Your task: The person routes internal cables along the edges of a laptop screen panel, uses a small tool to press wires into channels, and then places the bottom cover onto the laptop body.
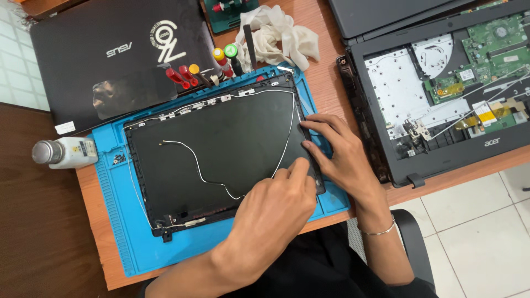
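Black and flat, the plastic laptop lid shell (221, 149) lies inside-up on a blue silicone work mat (127, 243), thin white antenna wires (193, 160) looping across it. Both hands work at its right edge. The left hand (276, 215) rests on the shell's lower right part, fingers curled and the index tip pressing down where a wire meets the edge; it grips nothing that I can see. The right hand (337, 152) lies just beside it, fingers spread loosely over the shell's right rim, thumb and fingertips touching the frame, a thin bracelet (378, 230) on the wrist.

Above the mat, red, yellow and green-handled screwdrivers (207, 69) lie clustered beside a crumpled white cloth (281, 36). A small white bottle (63, 153) lies on its side at the mat's left edge. To the right sits an opened black laptop base (441, 94), its green circuit board (491, 47) exposed inside.
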